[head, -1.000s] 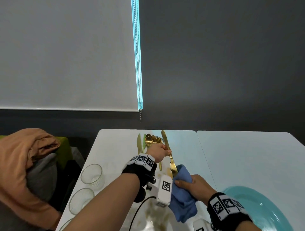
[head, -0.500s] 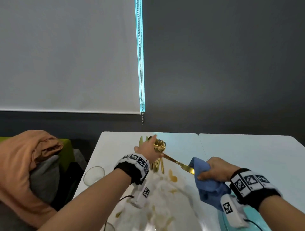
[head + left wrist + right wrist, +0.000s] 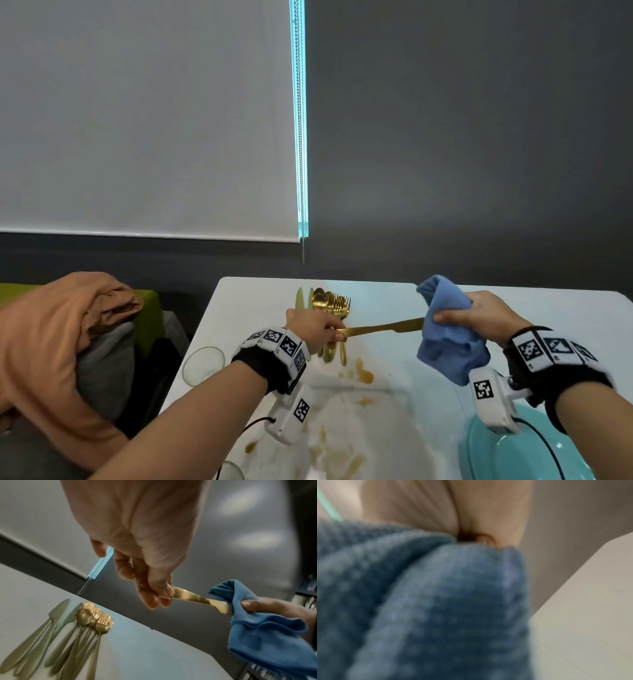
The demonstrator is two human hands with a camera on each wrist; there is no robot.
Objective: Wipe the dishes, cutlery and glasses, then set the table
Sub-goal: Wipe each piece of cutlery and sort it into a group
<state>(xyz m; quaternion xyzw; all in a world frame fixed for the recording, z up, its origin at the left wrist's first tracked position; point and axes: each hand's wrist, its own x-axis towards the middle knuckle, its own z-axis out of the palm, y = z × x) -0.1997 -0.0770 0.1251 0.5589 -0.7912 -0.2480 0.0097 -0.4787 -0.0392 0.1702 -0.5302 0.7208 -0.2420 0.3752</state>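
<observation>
My left hand (image 3: 322, 330) (image 3: 154, 596) pinches the handle of a gold knife (image 3: 383, 329) (image 3: 199, 599), held level above the white table (image 3: 376, 298). Its blade tip is wrapped in a blue cloth (image 3: 448, 329) (image 3: 257, 622) (image 3: 419, 601) that my right hand (image 3: 479, 317) (image 3: 436, 507) grips in a bunch. A pile of gold spoons and forks (image 3: 334, 308) (image 3: 92, 616) lies at the table's far side, with pale green knives (image 3: 301, 298) (image 3: 51, 620) beside it. A teal plate (image 3: 513, 452) sits at the near right, under my right wrist.
Clear glasses (image 3: 202, 365) stand along the table's left edge. Brown smears (image 3: 363, 371) mark the tabletop in front of me. An orange garment (image 3: 61, 342) and grey bag lie on the green seat to the left. A dark wall and roller blind stand behind.
The knife swung from upright to level, and its blade slid out through the cloth as my right hand moved right and up. Only the tip stays wrapped now.
</observation>
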